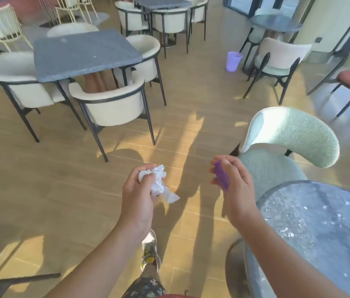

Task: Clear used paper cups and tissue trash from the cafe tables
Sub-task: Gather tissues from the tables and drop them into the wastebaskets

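Observation:
My left hand (136,196) grips a crumpled white tissue (159,181) above the wooden floor, with a loose end hanging to the right. My right hand (237,188) holds a purple cup (221,176), fingers curled round it; only a part of the cup shows past my fingers. Both hands are held out in front of me at about the same height. Far ahead on the floor stands a lilac bin (233,61), open at the top, next to a chair leg.
A round grey table (324,233) is at my lower right, with a green chair (294,134) beside it. A square grey table (83,53) ringed by cream chairs (109,104) stands ahead left. More tables and chairs fill the back. My foot (150,248) is on the wooden floor between them.

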